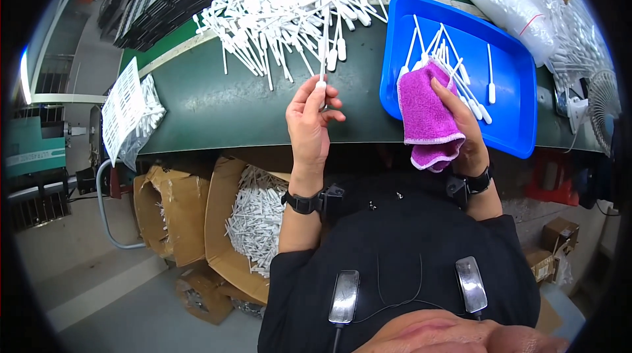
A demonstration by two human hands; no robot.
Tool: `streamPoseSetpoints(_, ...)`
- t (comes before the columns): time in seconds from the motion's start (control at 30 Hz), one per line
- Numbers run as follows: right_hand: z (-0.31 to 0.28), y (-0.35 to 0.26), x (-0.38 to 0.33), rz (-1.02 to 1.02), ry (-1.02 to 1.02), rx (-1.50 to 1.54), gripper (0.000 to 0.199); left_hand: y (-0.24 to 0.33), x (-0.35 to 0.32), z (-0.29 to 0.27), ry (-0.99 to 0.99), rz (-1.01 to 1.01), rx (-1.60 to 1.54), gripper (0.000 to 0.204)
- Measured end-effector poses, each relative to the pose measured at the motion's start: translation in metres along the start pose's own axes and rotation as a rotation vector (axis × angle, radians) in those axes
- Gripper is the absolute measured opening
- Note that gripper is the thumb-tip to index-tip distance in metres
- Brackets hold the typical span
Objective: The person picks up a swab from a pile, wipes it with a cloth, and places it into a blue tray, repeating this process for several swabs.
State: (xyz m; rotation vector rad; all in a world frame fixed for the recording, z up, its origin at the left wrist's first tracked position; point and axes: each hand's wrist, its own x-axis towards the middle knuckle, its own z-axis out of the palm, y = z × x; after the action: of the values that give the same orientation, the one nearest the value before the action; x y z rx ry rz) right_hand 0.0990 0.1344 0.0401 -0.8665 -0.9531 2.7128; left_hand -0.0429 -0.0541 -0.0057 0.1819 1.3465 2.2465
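I can see the person's left hand (309, 114) pinching one white stick (325, 43). That grip is closed, with the thumb and fingers on the stick's fat end, and the thin part points away from the person. The right hand (469, 119) has hold of a purple cloth (426, 104). Its thumb is on top, but I can't see all its fingers. The cloth hides part of a blue tray (517, 112), and loose sticks (491, 89) lie in there. A big, messy pile (289, 4) of white sticks lies on the green worktop (220, 106).
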Motion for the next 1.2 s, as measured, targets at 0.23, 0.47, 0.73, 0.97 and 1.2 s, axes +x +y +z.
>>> streamPoseSetpoints(0.23, 0.002, 0.001, -0.003, -0.052, 0.063, 0.017, 0.034, -0.003, -0.002, -0.001, 0.0, -0.003, -0.072, 0.027)
streamPoseSetpoints(0.47, 0.001, -0.001, -0.005, -0.068, 0.091, 0.023, 0.034, -0.003, -0.003, -0.001, -0.003, -0.047, -0.086, 0.027)
streamPoseSetpoints(0.73, 0.002, -0.004, 0.002, -0.148, -0.01, 0.108, 0.035, -0.003, -0.005, -0.003, 0.023, 0.0, -0.098, 0.024)
streamPoseSetpoints(0.97, 0.031, 0.013, 0.014, -0.265, 0.051, 0.144, 0.036, -0.014, -0.021, 0.04, -0.226, -0.096, 0.196, 0.023)
streamPoseSetpoints(1.2, -0.04, 0.013, 0.062, -0.264, -0.978, 0.327, 0.034, -0.033, -0.029, 0.046, -0.577, -0.445, 0.276, 0.029)
